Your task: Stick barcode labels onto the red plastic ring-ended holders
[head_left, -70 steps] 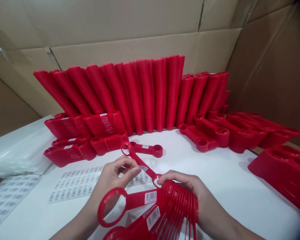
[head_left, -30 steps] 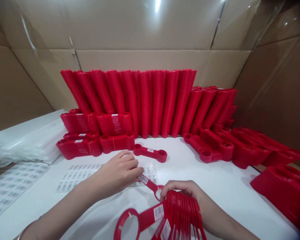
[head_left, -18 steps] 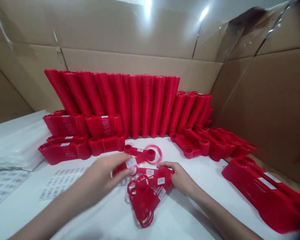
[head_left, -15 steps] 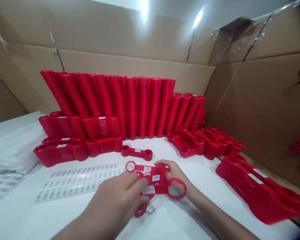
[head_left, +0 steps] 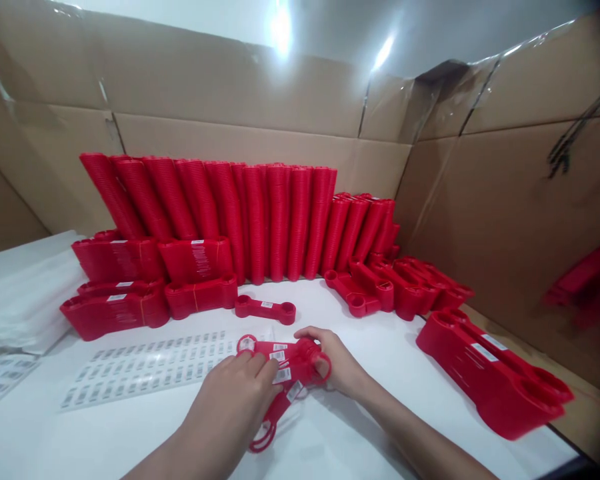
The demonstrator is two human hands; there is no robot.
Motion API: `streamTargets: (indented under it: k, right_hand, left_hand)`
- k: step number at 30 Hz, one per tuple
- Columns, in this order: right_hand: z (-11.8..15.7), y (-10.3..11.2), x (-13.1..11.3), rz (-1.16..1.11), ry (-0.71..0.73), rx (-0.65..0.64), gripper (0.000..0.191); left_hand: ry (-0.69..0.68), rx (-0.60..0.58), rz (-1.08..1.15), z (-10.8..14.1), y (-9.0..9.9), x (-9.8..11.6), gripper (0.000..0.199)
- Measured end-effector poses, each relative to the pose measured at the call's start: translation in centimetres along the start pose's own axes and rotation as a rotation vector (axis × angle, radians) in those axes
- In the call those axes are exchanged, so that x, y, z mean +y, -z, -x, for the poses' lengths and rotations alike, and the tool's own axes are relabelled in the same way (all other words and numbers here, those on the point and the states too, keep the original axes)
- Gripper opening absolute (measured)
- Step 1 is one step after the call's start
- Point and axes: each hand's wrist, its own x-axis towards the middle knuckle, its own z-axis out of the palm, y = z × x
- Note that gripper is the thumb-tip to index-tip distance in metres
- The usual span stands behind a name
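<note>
Several flat red plastic pieces with ring-shaped ends are fanned out between my hands, low over the white table, with small white barcode labels on them. My left hand is closed on their left side, its fingers bent over the pieces and the thumb partly hidden. Around the stacked ring ends on the right curls my right hand, with some fingers out of sight behind them. One ring end hangs below my left hand. Just beyond lies a short labelled stack of the same red pieces.
A sheet of barcode stickers lies at the left, near a pile of white sheets. Tall red stacks line the cardboard wall. A larger labelled red bundle stands at the right.
The fanned red pieces have drawn closer together at their right ends, into my right hand. One labelled piece now angles downward. The whole view has shifted slightly.
</note>
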Motion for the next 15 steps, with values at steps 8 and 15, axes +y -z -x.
streamTargets:
  k: [8, 15]
  right_hand:
    - [-0.5, -0.2, 1.3, 0.128, -0.092, -0.023, 0.039]
    - [0.0, 0.4, 1.1, 0.171, -0.049, -0.073, 0.036]
  left_hand:
    - [-0.125, -0.058, 0.275, -9.6, 0.2, -9.3, 0.031]
    - [-0.26, -0.253, 0.313, -13.7, -3.1, -12.1, 0.022]
